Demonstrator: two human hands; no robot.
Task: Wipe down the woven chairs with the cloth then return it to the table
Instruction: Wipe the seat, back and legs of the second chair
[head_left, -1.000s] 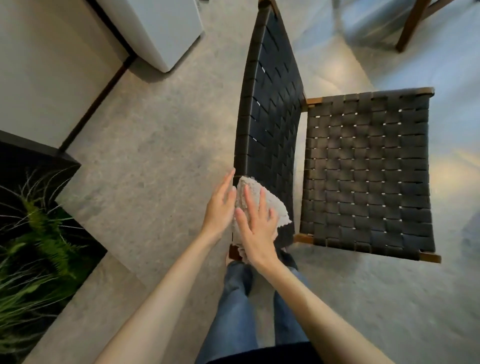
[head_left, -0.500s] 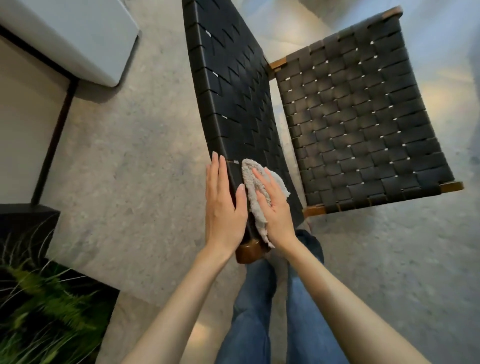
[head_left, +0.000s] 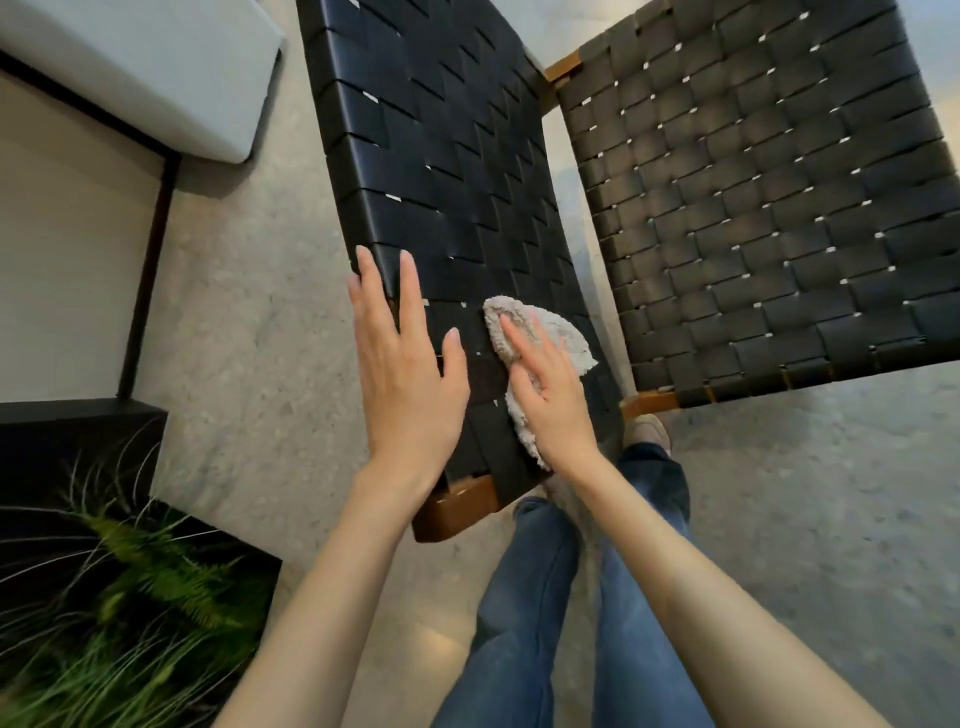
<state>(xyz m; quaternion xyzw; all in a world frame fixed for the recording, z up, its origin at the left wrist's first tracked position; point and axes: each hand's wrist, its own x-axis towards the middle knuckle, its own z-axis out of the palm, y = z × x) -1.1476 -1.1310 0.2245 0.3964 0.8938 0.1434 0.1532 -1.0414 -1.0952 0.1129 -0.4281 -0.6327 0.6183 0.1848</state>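
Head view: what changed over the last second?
The left hand went from touching the backrest edge to lying flat on the weave. The camera closed in over the chair. Unchanged: the right hand presses the cloth on the backrest's near end; the seat is untouched.

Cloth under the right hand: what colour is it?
Pale grey-beige, nubby terry texture, no print; the cloth shows clearly in the head view.

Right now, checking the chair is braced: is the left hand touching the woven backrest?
Touching. The head view shows the left hand lying flat on the woven backrest, fingers spread along its left edge.
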